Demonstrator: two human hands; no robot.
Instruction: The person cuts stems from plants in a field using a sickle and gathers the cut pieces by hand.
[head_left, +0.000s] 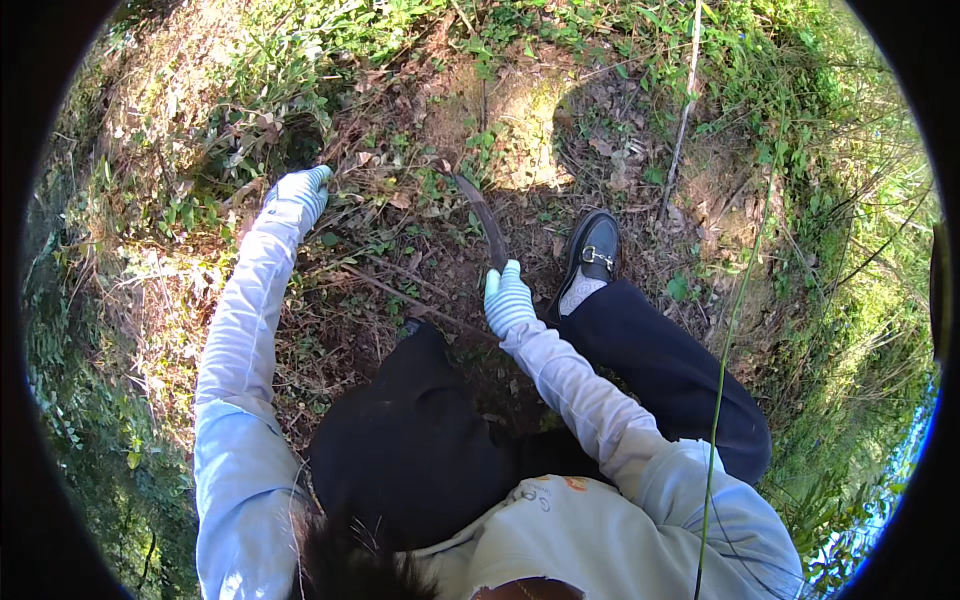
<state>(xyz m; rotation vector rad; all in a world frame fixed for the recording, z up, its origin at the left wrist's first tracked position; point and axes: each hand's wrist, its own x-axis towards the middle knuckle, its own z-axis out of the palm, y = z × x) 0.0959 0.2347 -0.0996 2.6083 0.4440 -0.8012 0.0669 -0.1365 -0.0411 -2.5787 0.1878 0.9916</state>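
My right hand (510, 301), in a striped knit glove, grips a sickle whose handle is mostly hidden by the fingers. The dark curved blade (484, 216) points away from me, its tip close to the leaf litter. On the left, my left hand (298, 199), gloved the same way, reaches out to a patch of low weeds and vines (251, 142). Its fingers are curled among leaves and dry stems; whether they hold any is hidden. The hands are well apart, with cut-looking stalks and litter (390, 225) between them.
My black loafer (596, 244) stands right of the sickle; my other leg (412, 427) is bent at left. A long dry stick (682, 120) leans at upper right. A thin green stem (739, 307) crosses close to the camera. Thin sticks (412, 300) lie before my bent knee.
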